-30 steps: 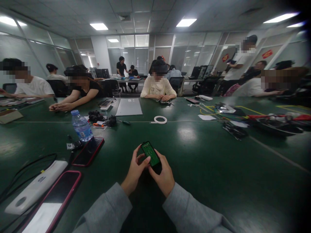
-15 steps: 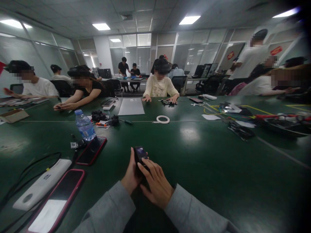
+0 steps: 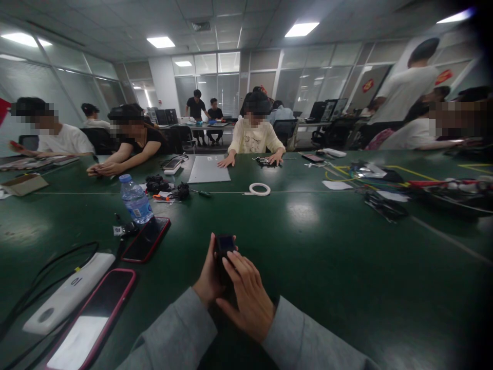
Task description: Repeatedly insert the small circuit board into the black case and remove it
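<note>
A small black device with a dark screen is held above the green table, near the middle of the view. My left hand is wrapped round its left side, thumb upright along the edge. Over the lower part of the device lies my right hand, its fingers extended and fingertips touching it just below the screen. The right thumb points left, away from the fingers. The lower body of the device is hidden behind my hands.
Left of my hands lie two red-edged phones, a white power bank with black cables and a water bottle. Ahead are a white tape roll and a silver laptop. A person sits opposite.
The device's screen has gone from a lit picture to dark. My right hand has shifted slightly, its thumb now further left. The person opposite has moved one hand onto the laptop.
</note>
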A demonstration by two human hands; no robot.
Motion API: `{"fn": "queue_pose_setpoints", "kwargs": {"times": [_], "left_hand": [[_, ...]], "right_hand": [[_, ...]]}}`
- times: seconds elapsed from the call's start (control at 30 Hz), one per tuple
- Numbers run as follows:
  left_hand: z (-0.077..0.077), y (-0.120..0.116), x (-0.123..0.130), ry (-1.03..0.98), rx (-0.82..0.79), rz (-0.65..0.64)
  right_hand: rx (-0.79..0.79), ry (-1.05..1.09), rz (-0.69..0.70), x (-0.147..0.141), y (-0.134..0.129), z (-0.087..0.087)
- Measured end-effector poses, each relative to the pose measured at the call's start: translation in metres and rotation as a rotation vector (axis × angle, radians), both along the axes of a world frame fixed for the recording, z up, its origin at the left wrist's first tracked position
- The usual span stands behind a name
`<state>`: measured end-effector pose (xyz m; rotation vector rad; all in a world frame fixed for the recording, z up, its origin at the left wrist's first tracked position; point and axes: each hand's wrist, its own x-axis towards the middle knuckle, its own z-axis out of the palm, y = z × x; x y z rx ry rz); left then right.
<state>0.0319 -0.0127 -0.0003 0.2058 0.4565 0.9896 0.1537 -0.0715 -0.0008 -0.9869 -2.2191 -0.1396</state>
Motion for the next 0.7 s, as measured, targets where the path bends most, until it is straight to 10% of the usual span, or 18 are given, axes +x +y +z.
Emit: {"fn": "queue_pose_setpoints", "kwargs": {"times": [0.7], "left_hand": [[0.001,-0.0076,0.0024,0.1,0.033,-0.128]], "right_hand": [[-0.011,0.132,-0.042,0.0016,-0.001,0.0013]]}}
